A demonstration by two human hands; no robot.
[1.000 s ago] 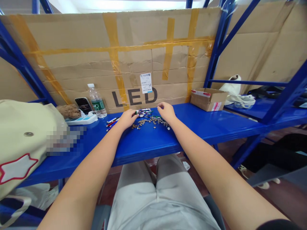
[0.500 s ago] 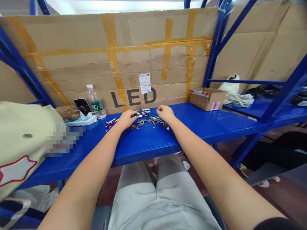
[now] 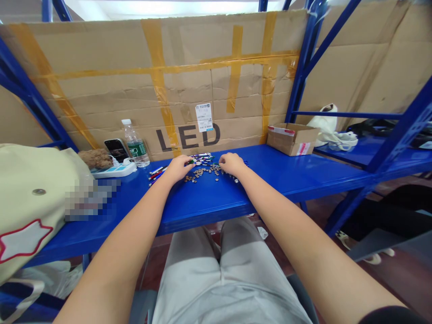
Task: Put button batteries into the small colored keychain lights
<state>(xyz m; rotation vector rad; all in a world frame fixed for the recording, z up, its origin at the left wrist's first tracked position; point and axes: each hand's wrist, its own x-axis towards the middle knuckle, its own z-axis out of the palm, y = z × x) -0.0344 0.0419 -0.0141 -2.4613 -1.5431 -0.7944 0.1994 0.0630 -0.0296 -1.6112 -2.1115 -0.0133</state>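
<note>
My left hand (image 3: 180, 168) is closed, its fingertips together at the left end of a pile of pens (image 3: 201, 158); a small dark green piece shows at the fingertips, too small to name. My right hand (image 3: 231, 163) is closed too, fingers bent down at the right side of the pile, and what they pinch is hidden. Small brownish round pieces (image 3: 201, 172) lie scattered on the blue table (image 3: 209, 198) between and in front of the hands. More pens (image 3: 157, 173), red and blue among them, lie left of my left hand.
A water bottle (image 3: 137, 146), a phone (image 3: 116, 150), a power strip (image 3: 116, 170) and a cream bag (image 3: 37, 198) stand on the left. At the back right is a small open carton (image 3: 292, 138). A large cardboard sheet (image 3: 189, 90) rises behind the table.
My right hand has come down and slightly left onto the right side of the pile, covering some small pieces there. My left hand has hardly moved.
</note>
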